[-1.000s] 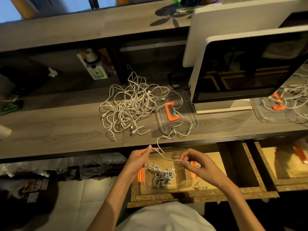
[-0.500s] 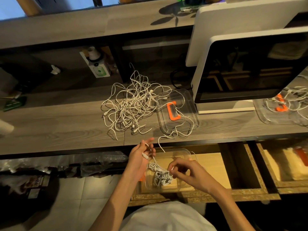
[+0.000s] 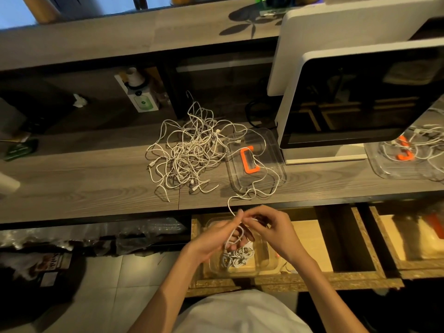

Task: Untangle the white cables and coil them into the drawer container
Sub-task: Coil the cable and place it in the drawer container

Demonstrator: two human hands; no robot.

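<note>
The step in hand seems to be the coiling of one thin white cable over the clear plastic container that sits in the open wooden drawer, near the person. The left hand holds a small loop of this cable, wound around its fingers, which are half curled. The right hand pinches the same cable just beside the left fingertips, its fingers bent around the strand.

From the hands the cable rises toward the far side, onto the grey wooden desk. There it bends right and wanders across the transparent lid with the orange handle. So its long axis runs roughly from near to far, with the free length pointing away from the person. Where its far end lies I cannot tell.

Some coiled white cables lie already in the container. The large tangled heap of white cables waits on the desk, left of the lid.

The next move probably calls for drawing in more slack and winding another turn, gently, so the trailing part does not catch on the lid or on the heap.
</note>
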